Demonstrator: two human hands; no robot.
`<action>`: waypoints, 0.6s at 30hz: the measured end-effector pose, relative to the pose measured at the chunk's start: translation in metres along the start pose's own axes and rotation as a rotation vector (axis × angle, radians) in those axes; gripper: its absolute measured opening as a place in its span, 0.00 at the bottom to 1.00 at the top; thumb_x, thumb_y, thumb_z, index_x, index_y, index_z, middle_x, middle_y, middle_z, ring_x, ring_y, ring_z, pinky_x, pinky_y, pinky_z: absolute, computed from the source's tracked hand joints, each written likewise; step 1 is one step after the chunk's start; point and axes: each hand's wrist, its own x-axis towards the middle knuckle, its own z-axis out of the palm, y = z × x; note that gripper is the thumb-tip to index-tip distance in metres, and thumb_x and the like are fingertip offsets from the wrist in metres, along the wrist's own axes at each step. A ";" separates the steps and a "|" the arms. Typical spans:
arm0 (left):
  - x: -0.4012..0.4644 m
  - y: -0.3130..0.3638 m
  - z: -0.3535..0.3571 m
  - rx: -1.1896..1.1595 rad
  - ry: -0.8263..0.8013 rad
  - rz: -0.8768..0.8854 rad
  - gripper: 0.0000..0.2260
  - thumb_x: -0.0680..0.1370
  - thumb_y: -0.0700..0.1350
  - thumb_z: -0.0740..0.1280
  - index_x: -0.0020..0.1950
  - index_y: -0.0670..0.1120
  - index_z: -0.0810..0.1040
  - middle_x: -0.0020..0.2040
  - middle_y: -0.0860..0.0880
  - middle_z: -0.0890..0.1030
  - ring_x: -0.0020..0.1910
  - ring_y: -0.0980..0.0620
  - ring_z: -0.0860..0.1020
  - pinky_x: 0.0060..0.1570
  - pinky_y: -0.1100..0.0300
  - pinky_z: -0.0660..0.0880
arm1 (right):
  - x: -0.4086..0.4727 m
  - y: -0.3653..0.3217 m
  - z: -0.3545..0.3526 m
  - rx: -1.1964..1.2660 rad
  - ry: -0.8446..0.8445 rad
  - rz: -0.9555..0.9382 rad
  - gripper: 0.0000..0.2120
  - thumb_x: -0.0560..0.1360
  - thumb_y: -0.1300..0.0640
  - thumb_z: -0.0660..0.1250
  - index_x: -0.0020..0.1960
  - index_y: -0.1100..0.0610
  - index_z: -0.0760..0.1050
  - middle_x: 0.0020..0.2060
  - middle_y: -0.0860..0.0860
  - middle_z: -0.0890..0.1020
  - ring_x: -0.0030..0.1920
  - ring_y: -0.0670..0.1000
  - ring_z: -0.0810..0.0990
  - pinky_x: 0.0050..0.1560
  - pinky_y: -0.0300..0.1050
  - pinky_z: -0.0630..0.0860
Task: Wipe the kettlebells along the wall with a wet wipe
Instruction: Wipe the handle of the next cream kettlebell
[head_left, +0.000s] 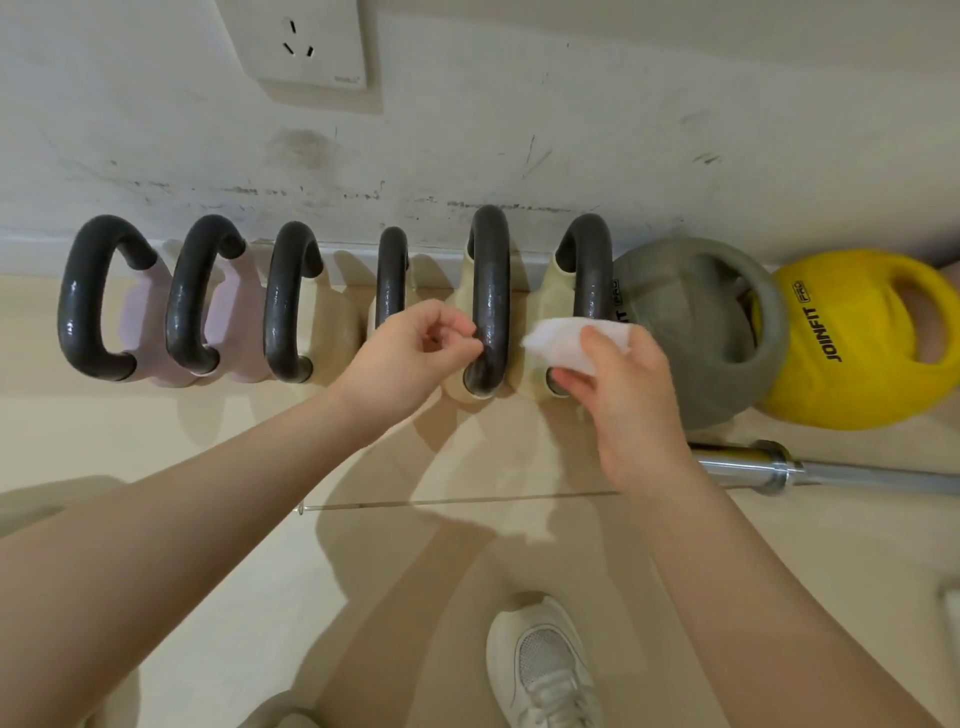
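1. The wall (571, 130) is scuffed and carries a socket (304, 44); the floor (363, 545) below is beige tile.
2. Six kettlebells (283, 306) stand in a row on the floor against the wall, dark handles toward me: two pink on the left, four cream.
3. Right of them lean a grey ball (696, 332) and a yellow ball (857, 343), touching each other.
4. A steel bar (779, 467) lies on the floor near the balls.
5. My shoe (545, 665) is below, well apart from the row.
6. My left hand (410, 358) curls its fingers round the fifth handle (491, 291).
7. My right hand (623, 384) pinches the wipe (566, 338), pressing it on the sixth kettlebell (587, 270).
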 end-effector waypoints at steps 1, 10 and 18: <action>0.002 0.000 0.000 0.012 0.065 0.002 0.04 0.76 0.43 0.66 0.50 0.45 0.77 0.40 0.52 0.76 0.37 0.58 0.73 0.37 0.71 0.72 | 0.004 -0.001 0.002 -0.090 0.081 -0.098 0.04 0.77 0.60 0.59 0.44 0.53 0.70 0.42 0.48 0.77 0.45 0.49 0.78 0.47 0.46 0.77; 0.036 0.007 0.014 -0.192 0.137 -0.222 0.17 0.78 0.48 0.64 0.66 0.48 0.71 0.57 0.47 0.79 0.54 0.51 0.78 0.55 0.56 0.77 | 0.022 0.014 0.046 -0.265 -0.287 -0.038 0.11 0.77 0.49 0.61 0.42 0.54 0.75 0.40 0.46 0.81 0.43 0.44 0.78 0.42 0.37 0.70; 0.044 0.015 0.017 -0.318 0.122 -0.289 0.14 0.78 0.41 0.64 0.63 0.41 0.73 0.42 0.49 0.79 0.36 0.56 0.79 0.35 0.70 0.79 | 0.062 0.025 0.050 -0.029 -0.193 0.093 0.10 0.77 0.55 0.62 0.58 0.54 0.75 0.53 0.54 0.82 0.55 0.51 0.80 0.60 0.51 0.75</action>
